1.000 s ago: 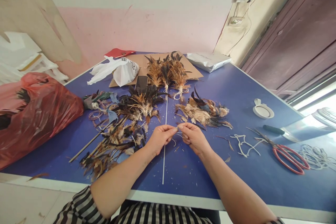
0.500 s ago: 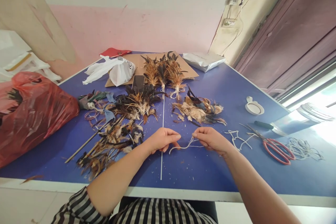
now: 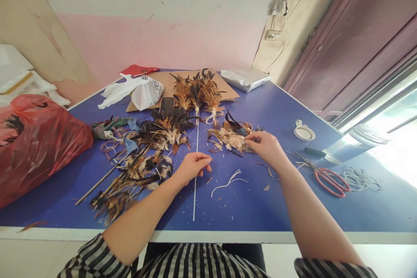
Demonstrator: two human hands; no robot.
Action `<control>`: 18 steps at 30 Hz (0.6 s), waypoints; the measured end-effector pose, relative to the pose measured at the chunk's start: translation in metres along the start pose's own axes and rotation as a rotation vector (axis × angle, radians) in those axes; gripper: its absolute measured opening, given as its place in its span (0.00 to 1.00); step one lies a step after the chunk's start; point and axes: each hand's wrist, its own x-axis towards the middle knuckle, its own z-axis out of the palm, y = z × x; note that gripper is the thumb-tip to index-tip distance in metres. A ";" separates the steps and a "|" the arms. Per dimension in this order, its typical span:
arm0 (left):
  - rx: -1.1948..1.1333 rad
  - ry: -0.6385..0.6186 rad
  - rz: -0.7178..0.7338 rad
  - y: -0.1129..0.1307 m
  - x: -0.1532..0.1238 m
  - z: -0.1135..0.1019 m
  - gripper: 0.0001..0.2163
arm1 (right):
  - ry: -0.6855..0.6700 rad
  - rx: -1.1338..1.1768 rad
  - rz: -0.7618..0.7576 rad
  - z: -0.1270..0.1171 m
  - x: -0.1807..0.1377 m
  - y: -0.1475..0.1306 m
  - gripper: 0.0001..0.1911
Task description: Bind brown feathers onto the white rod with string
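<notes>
A short white string with split ends lies loose on the blue table, between my hands and touched by neither. My left hand hovers left of it with fingers curled and thumb drawn close; anything between the fingertips is too small to make out. Farther out, my right hand has thumb and index finger pinched at the right part of a loose feather pile, pale at the base with dark tips. Beyond the pile lie tied brown feather bundles, bound with white string.
Red-handled scissors, a string tangle, a clear jar and its lid are at right. More feathers, thin sticks and a red plastic bag occupy the left. Cardboard lies at the back.
The white string has left my fingers and now rests on the table. My right hand has moved forward to the feather pile; my left hand has shifted slightly and stays curled.
</notes>
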 end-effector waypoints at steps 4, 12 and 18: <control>-0.068 0.018 -0.026 0.013 0.000 -0.001 0.14 | 0.019 -0.115 -0.033 0.031 0.023 0.007 0.10; -0.120 -0.052 -0.046 0.021 0.026 0.012 0.13 | 0.007 -0.197 0.003 0.066 0.029 0.014 0.11; -0.370 -0.038 -0.165 0.004 0.051 0.026 0.12 | 0.062 0.261 0.072 0.066 0.026 0.018 0.13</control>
